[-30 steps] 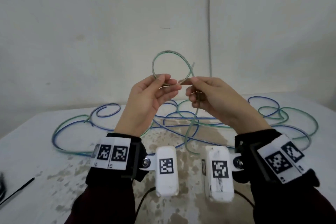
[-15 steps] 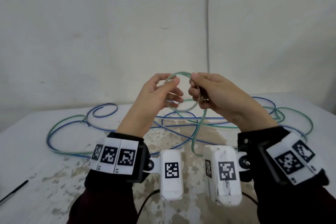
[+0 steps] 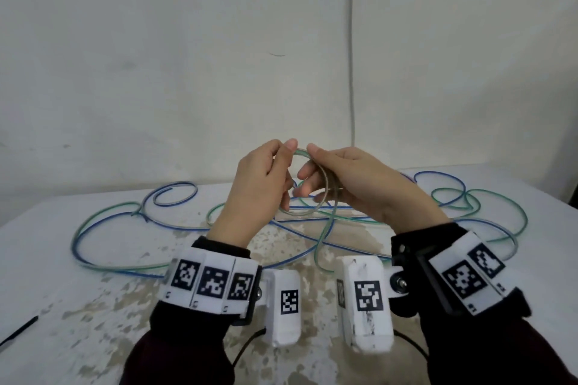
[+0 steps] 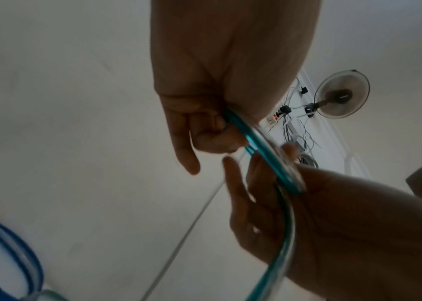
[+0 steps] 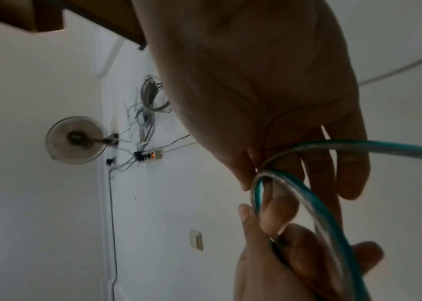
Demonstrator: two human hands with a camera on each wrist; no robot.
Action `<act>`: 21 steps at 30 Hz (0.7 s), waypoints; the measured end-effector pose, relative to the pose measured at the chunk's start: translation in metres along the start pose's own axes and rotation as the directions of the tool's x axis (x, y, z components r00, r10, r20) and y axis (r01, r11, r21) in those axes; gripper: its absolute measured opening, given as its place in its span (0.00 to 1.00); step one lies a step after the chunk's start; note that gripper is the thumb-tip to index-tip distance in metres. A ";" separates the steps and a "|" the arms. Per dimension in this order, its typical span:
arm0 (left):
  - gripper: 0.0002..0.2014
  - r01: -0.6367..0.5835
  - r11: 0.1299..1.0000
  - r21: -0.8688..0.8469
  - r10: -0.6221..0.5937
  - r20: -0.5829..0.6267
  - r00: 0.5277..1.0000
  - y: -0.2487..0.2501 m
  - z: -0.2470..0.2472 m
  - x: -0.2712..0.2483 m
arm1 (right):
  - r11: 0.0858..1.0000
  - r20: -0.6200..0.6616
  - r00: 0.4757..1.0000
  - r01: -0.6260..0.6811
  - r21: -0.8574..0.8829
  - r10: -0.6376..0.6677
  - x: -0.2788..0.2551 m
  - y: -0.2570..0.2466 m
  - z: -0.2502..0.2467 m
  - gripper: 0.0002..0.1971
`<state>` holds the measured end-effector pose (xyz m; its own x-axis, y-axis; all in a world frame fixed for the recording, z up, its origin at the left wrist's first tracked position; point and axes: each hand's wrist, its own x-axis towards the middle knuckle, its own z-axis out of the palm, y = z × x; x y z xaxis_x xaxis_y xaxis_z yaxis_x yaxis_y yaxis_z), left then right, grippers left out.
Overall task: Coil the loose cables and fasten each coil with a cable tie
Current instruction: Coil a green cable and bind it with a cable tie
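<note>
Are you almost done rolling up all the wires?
Not nearly. Nothing is tied yet. Both hands, the left hand and the right hand, hold a small first loop of the green cable. Most of it and the blue cable lie loose on the table.

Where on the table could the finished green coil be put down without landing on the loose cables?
Bare table shows on the near left, between the blue and green loops and the black cable tie. The far left corner behind those loops looks free too. The middle and right are crowded with crossing cables, under the green coil.
</note>
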<state>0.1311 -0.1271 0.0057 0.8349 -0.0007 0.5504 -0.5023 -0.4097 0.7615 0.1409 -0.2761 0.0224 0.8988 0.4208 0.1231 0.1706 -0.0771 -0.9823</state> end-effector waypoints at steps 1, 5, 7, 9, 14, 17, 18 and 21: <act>0.20 -0.009 1.000 0.028 0.010 -0.035 0.999 -0.001 0.001 0.000 | 0.995 0.023 1.000 -0.013 0.097 0.011 0.001 0.000 0.001 0.19; 0.23 0.057 0.998 -0.027 -0.057 0.029 0.998 -0.006 0.001 0.000 | 0.984 -0.016 1.000 0.005 0.176 -0.002 0.003 0.001 0.002 0.16; 0.21 0.088 0.992 -0.091 -0.072 0.167 0.983 -0.008 -0.003 0.002 | 0.997 -0.067 0.997 0.031 0.068 -0.026 0.003 0.002 0.001 0.17; 0.14 0.124 0.977 -0.174 -0.072 0.277 0.958 -0.007 -0.010 0.001 | 0.999 -0.087 0.995 0.045 0.018 -0.043 0.004 0.004 -0.001 0.18; 0.10 0.210 0.900 -0.382 -0.094 0.300 0.949 -0.003 -0.013 -0.001 | 0.998 -0.095 0.995 0.042 0.049 -0.037 0.005 0.006 -0.003 0.19; 0.10 0.235 0.895 -0.380 -0.126 0.290 0.949 -0.001 -0.014 -0.001 | 0.997 -0.059 0.998 0.031 0.075 -0.027 0.003 0.004 -0.003 0.19; 0.10 0.265 0.890 -0.371 -0.147 0.317 0.937 0.000 -0.014 -0.002 | 0.999 -0.065 0.997 0.034 0.043 -0.031 0.002 0.004 -0.004 0.19; 0.14 0.389 0.846 -0.364 -0.226 0.416 0.881 0.003 -0.009 -0.003 | 0.996 -0.076 0.996 0.048 -0.071 -0.053 0.001 0.004 -0.003 0.20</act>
<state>0.1248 -0.1198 0.0093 0.9425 -0.2875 0.1702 -0.1822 -0.0153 0.9831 0.1436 -0.2786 0.0191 0.9166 0.3543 0.1853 0.2414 -0.1210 -0.9628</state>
